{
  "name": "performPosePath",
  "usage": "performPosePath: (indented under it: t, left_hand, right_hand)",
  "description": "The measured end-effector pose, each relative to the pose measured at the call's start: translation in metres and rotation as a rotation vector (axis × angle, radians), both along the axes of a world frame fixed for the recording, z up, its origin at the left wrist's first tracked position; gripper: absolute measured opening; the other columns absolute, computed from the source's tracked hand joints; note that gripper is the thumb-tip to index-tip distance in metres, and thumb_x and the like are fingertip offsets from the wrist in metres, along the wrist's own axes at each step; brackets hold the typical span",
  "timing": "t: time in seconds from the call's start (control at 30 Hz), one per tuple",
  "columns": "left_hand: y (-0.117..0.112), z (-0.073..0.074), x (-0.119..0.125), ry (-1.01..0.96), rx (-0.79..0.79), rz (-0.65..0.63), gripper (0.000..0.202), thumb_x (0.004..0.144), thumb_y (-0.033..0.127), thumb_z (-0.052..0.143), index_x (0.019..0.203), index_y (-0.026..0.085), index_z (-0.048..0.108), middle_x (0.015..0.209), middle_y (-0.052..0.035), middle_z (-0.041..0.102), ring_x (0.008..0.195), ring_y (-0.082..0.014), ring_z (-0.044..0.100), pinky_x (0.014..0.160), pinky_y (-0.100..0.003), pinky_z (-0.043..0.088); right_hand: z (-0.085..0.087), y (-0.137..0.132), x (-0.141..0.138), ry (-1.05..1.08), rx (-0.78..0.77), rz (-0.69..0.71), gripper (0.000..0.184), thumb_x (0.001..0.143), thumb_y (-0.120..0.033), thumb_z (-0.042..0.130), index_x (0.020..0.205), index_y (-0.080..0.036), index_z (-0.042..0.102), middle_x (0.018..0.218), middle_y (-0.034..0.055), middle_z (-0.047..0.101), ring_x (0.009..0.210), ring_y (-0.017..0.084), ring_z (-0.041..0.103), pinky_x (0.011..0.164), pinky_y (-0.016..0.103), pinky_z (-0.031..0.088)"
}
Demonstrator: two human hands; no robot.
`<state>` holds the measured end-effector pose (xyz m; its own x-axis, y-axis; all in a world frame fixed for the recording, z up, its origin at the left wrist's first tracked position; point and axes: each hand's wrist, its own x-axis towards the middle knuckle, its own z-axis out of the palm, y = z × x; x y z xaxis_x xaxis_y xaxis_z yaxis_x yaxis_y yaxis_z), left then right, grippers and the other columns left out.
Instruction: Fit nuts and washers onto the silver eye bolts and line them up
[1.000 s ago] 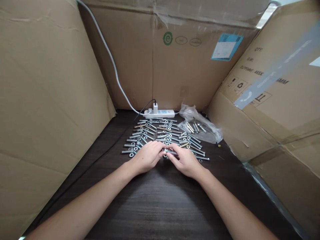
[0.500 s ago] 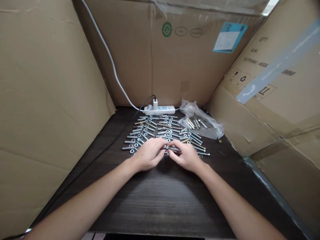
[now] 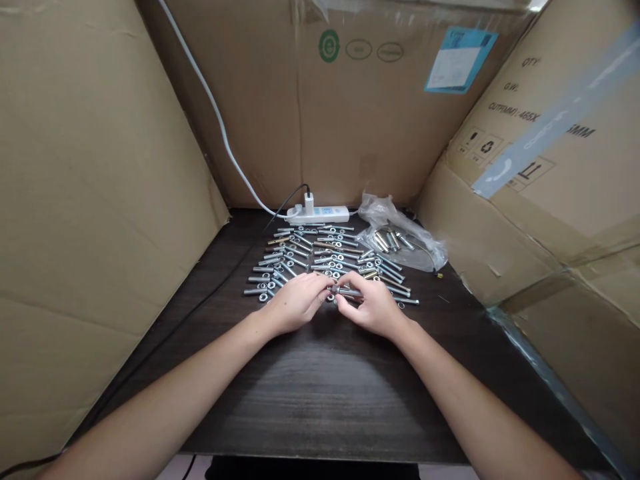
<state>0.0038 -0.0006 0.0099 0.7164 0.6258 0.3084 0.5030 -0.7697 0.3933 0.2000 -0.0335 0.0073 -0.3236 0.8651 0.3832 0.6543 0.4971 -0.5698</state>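
Between my two hands, just above the table, lies a metal bolt point(image 3: 345, 291), held roughly level with a nut point(image 3: 335, 289) near its left end. My left hand point(image 3: 298, 301) is closed, its thumb and fingertips pinching at that left end. From the other side, my right hand point(image 3: 373, 305) grips the shaft between thumb and fingers. My fingers hide part of the bolt. Loose bolts point(image 3: 293, 269), metal sleeves point(image 3: 259, 279), nuts point(image 3: 263, 297) and washers point(image 3: 401, 305) lie in rows right behind and beside my hands.
A white power strip point(image 3: 325, 214) with a plugged-in charger point(image 3: 309, 203) stands at the back. Right of it is a clear plastic bag point(image 3: 375, 208) with several bolts. A black cable point(image 3: 200, 308) crosses the dark table point(image 3: 320, 393) on the left. Cardboard walls point(image 3: 250, 100) enclose three sides.
My fingertips have shifted slightly, and more of the bolt and its nut shows between them. The camera view has tilted a little downward.
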Motion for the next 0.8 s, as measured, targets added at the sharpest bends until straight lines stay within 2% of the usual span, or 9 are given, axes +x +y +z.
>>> performPosePath:
  t: [0.13,0.33,0.63,0.8]
  left_hand:
    - [-0.0005,0.0025,0.0000,0.057,0.009,0.001,0.020,0.093,0.023,0.037,0.098,0.018,0.056,0.090,-0.0050,0.063,0.084,-0.0185,0.057,0.075,-0.032,0.044]
    - [-0.0031,0.0057,0.0003,-0.040,-0.029,-0.011,0.024,0.093,0.022,0.037,0.112,0.020,0.052,0.105,-0.0053,0.062,0.092,-0.0177,0.058,0.081,-0.031,0.044]
    - [-0.0001,0.0001,-0.0015,-0.070,-0.078,-0.061,0.023,0.094,0.023,0.038,0.111,0.020,0.054,0.106,-0.0034,0.063,0.095,-0.0156,0.059,0.082,-0.027,0.045]
    - [-0.0003,0.0011,-0.0011,0.055,-0.066,-0.057,0.025,0.095,0.024,0.033,0.093,0.018,0.057,0.085,-0.0037,0.062,0.079,-0.0163,0.058,0.071,-0.027,0.045]
  right_hand:
    - [0.0005,0.0002,0.0006,0.001,0.027,-0.006,0.015,0.077,-0.027,0.058,0.091,-0.022,0.058,0.069,-0.0029,0.064,0.056,0.012,0.058,0.057,0.021,0.045]
    - [0.0000,0.0022,0.0016,-0.017,0.044,-0.034,0.015,0.073,-0.025,0.060,0.088,-0.021,0.062,0.070,-0.0028,0.065,0.055,0.012,0.059,0.058,0.021,0.045]
    - [0.0007,0.0011,0.0005,-0.034,0.046,-0.040,0.015,0.070,-0.025,0.060,0.084,-0.020,0.062,0.064,-0.0029,0.062,0.051,0.011,0.055,0.055,0.020,0.042]
    - [0.0016,0.0003,0.0005,-0.019,0.043,-0.013,0.015,0.069,-0.025,0.059,0.083,-0.021,0.062,0.064,-0.0028,0.063,0.051,0.011,0.054,0.055,0.020,0.042]
